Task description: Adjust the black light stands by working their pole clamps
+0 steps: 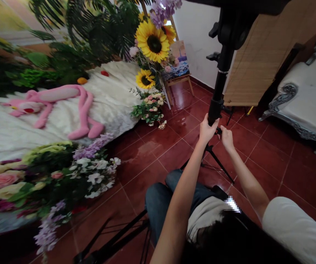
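Note:
A black light stand (220, 86) rises upright in front of me, its top running out at the upper edge of the view. My left hand (207, 129) is wrapped round its pole, just below a black collar. Close beside it, my right hand (226, 138) is closed at a small black clamp knob (218, 130) on the stand's right side. The fingertips of that hand are partly hidden. Below both hands, the stand's spread legs (221, 165) rest on the floor.
A pink plush toy (64, 93) lies on a white furry cover (113, 84) at left, with flowers (94, 176) and sunflowers (154, 43) around. A second black stand (119, 233) is at lower left. A white armchair (309, 95) stands right. Red tiles (152, 154) cover the floor.

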`<state>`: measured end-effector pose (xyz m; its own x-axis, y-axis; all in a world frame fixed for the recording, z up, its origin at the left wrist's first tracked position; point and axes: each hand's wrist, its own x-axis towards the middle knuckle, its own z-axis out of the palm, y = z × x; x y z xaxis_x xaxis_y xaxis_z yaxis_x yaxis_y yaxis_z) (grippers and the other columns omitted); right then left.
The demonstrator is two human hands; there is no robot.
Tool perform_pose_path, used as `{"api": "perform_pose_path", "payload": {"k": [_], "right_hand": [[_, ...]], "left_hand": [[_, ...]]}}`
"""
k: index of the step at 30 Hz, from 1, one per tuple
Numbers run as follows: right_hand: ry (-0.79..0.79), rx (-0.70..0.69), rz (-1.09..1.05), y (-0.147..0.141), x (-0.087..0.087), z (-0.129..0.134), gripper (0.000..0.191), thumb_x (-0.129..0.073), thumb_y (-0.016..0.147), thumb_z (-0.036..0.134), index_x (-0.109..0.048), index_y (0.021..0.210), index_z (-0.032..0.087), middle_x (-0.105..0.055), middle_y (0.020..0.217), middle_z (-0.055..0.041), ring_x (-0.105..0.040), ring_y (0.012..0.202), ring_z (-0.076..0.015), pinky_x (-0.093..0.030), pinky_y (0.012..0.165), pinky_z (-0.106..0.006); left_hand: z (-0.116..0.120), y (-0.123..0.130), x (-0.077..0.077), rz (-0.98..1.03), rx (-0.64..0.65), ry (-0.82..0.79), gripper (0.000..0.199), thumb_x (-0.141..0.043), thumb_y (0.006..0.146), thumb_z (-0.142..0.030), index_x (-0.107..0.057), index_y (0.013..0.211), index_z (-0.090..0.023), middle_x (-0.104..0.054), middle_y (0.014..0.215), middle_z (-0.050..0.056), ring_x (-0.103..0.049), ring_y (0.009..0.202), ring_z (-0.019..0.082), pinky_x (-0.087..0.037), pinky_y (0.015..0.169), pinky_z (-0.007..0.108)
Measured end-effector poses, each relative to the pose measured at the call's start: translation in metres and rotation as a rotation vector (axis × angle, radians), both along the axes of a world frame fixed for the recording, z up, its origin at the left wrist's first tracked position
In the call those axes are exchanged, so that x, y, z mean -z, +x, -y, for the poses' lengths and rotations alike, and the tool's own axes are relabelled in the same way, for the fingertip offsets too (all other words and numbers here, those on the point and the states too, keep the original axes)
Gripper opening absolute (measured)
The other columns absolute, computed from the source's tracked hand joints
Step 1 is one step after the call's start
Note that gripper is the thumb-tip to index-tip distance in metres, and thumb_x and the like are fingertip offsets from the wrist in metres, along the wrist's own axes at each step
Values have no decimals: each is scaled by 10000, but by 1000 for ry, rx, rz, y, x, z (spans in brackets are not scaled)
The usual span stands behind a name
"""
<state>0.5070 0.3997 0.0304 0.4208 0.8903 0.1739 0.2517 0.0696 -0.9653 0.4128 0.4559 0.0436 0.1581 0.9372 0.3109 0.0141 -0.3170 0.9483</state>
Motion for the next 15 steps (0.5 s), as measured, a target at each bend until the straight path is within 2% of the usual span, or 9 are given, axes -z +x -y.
{"api": "perform_pose_path", "payload": {"k": [1, 3, 5, 6, 8, 11, 13, 15], "right_hand": [[7, 11, -15, 0, 1, -1, 682, -373, 861, 777, -399, 446, 237, -414, 389, 1, -373, 398, -116, -346, 483, -286], [25, 38, -55, -2, 5, -3, 678, -362, 864, 789, -401, 468, 239, -413, 400, 6, -377, 402, -117, -342, 466, -284], [40, 49, -97, -4, 9, -5, 672, -363, 871, 791, -389, 484, 242, -402, 405, 10, -376, 400, -118, -328, 446, -280], [43, 43, -123, -5, 11, -6, 668, -364, 879, 785, -377, 489, 244, -388, 402, 13, -364, 393, -115, -313, 432, -276], [45, 21, -191, -7, 13, -6, 653, -362, 898, 759, -340, 495, 247, -345, 389, 22, -316, 367, -102, -260, 402, -263], [25, -38, -295, -8, 10, -4, 619, -336, 924, 711, -299, 513, 249, -280, 384, 43, -253, 341, -80, -207, 382, -248], [4, -36, -333, -12, 7, -1, 594, -319, 922, 706, -282, 541, 251, -260, 394, 56, -244, 334, -75, -197, 371, -244], [2, 33, -362, -21, 4, 4, 578, -298, 905, 728, -263, 574, 255, -249, 401, 68, -231, 326, -75, -166, 351, -244]], "left_hand": [[4, -3, 1, -16, 1, -3, 310, -623, 882, -484, -598, 1057, -229, -699, 899, 51, -673, 827, 186, -542, 808, 354], [14, -13, 5, -15, 2, 7, 367, -575, 911, -498, -586, 1178, -246, -708, 1114, 100, -683, 1035, 232, -529, 950, 417], [32, -30, 15, 42, 11, 10, 398, -535, 931, -501, -568, 1256, -272, -641, 1324, 120, -636, 1206, 250, -490, 1063, 449], [44, -39, 23, 82, 17, -12, 392, -525, 932, -506, -576, 1249, -281, -623, 1358, 119, -634, 1222, 250, -497, 1071, 451], [74, -63, 43, 131, -13, -139, 357, -539, 907, -546, -621, 1143, -291, -682, 1239, 116, -706, 1060, 248, -574, 962, 456], [134, -108, 80, 81, -143, -367, 359, -611, 821, -594, -634, 1085, -352, -728, 1100, 68, -745, 814, 250, -620, 833, 477], [179, -148, 107, 6, -199, -487, 293, -640, 772, -598, -673, 977, -391, -758, 985, 13, -756, 843, 272, -624, 828, 467], [224, -199, 132, -69, -309, -565, 222, -629, 745, -612, -687, 850, -425, -762, 861, -62, -761, 888, 274, -628, 816, 471]]}}
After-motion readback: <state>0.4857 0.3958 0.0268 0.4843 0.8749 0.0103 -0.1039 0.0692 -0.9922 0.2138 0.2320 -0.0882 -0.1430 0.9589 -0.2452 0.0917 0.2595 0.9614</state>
